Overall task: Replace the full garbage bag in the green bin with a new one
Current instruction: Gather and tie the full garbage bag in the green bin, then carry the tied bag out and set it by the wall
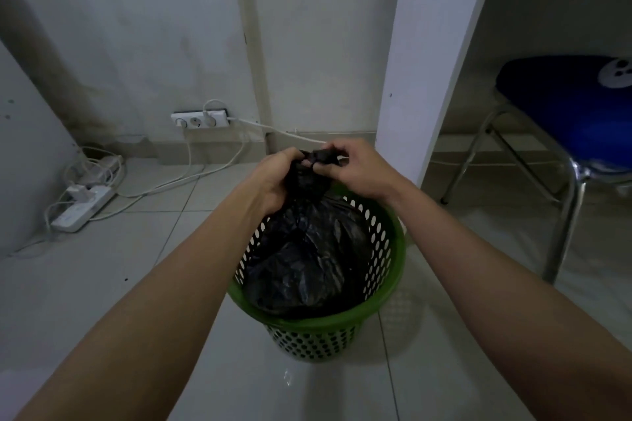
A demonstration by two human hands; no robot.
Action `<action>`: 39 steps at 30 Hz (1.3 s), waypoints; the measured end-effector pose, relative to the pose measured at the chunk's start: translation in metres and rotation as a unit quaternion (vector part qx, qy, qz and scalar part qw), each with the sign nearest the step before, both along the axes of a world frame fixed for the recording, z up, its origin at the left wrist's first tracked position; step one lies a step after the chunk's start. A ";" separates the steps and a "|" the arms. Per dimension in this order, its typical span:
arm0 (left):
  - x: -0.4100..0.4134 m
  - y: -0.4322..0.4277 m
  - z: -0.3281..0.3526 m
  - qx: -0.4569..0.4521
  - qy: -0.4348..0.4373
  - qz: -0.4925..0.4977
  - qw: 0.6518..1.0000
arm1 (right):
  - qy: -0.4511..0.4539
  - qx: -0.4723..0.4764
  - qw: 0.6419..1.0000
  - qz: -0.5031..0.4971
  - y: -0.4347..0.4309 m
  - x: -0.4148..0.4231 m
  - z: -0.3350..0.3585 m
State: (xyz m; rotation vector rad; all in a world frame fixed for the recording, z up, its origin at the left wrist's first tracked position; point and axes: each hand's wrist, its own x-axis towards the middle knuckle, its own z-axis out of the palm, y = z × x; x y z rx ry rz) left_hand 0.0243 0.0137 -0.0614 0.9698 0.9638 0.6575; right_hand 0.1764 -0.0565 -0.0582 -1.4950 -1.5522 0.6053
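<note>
At the far left, two white power strips (82, 205) lay on the pale tiled floor (143, 277) against a grey panel, tangled in white cables (191, 178). A little further right, a white socket bar (200, 118) was fixed low on the stained wall (136, 27), with one plug in it and a cable trailing off toward the right.

In the middle of the room a person's two bare forearms reached forward and down. The left hand (277, 178) was curled around the gathered neck of a black garbage bag (307, 260), fingers wrapped tight just under the twisted top. The bag sat inside a green bin (393, 290), a round perforated basket standing on the tiles; the bulging black plastic filled the basket, and its neck rose above the far rim. The right hand (359, 169) met the left at the top of the bag, its thumb and curled fingers pinching the bunched plastic at the very tip. The two hands were almost touching.

Right of the hands stood a white upright panel (427, 55), like the side of a desk. At the far right, under that desk, was a folding chair (564, 161) with chrome legs and a blue padded seat bearing a small white round mark.
</note>
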 end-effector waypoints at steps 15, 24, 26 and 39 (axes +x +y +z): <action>0.016 -0.032 -0.002 0.368 0.073 0.011 0.927 | 0.309 0.028 0.947 -0.086 0.012 -0.004 0.027; 0.014 -0.041 -0.034 0.390 0.191 -0.056 0.899 | 0.324 0.089 0.936 -0.103 0.024 -0.004 0.064; 0.011 -0.038 -0.032 0.372 0.178 -0.053 0.909 | 0.325 0.071 0.940 -0.076 0.024 -0.004 0.062; 0.000 -0.001 0.030 0.285 0.120 -0.013 0.951 | 0.014 -0.205 0.974 0.098 -0.005 0.021 0.020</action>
